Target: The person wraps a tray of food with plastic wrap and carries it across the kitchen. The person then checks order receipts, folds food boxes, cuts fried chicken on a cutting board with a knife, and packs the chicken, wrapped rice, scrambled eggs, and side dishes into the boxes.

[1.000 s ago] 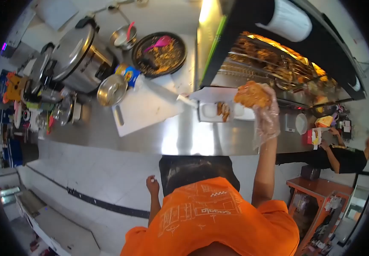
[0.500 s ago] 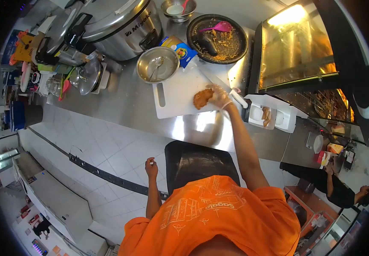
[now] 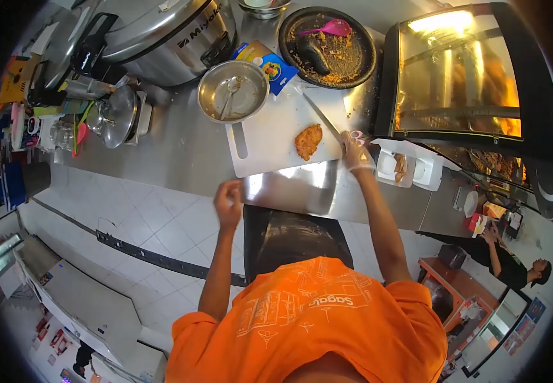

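Golden-brown crumb-coated fried piece (image 3: 308, 142): on white plastic cutting board (image 3: 269, 153), frame centre. Right hand (image 3: 357, 155), clear-gloved: grip closed on long steel knife (image 3: 323, 117). Left hand (image 3: 228, 196): near worktop (image 3: 184, 143) edge; grip state cannot be determined.

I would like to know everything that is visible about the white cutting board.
The white cutting board looks like smooth plastic, with a long rounded handle slot near its left end. It lies flat on the shiny metal counter, slightly turned. A browned, fried-looking piece of food rests on it, and the knife extends over its right part, with the gloved right hand at the handle end. A metal bowl hides its far left corner; contact there is unclear.
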Available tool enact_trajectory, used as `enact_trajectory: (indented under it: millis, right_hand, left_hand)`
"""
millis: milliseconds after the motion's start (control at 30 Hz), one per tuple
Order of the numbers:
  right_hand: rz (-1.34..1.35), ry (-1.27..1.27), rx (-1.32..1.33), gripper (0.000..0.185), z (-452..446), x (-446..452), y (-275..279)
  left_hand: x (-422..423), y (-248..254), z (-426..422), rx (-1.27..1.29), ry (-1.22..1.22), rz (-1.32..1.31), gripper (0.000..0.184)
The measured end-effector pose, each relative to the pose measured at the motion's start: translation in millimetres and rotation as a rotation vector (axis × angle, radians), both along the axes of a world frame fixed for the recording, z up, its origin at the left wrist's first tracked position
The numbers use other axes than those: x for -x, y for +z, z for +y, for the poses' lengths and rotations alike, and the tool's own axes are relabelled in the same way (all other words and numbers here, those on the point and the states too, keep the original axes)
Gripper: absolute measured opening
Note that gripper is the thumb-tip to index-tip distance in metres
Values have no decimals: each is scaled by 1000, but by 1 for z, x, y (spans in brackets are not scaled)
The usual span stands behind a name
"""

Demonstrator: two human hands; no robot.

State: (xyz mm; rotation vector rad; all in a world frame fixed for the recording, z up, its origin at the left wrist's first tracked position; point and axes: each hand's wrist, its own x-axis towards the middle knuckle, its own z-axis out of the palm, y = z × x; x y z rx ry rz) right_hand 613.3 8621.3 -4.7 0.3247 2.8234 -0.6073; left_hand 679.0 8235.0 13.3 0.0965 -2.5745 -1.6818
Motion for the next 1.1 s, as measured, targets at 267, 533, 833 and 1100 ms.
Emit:
enact_trajectory:
  millis: [267,533,833,1100]
  right_hand:
    - [-66,207,-147,33,-66,-53,3]
    - [-104,207,-51,32,-75,-41,-3]
    - [85,213,-108,38,-55,-33,-23]
    - [-215,237,-141,46,-43,-24,8]
  left_hand:
    - [169,3,158,245,-475,425,25]
    - [190,-62,160,552,-540,450,42]
    - [190,-68,171,497,-472,423,39]
    - [204,-28,183,456,-376,519,36]
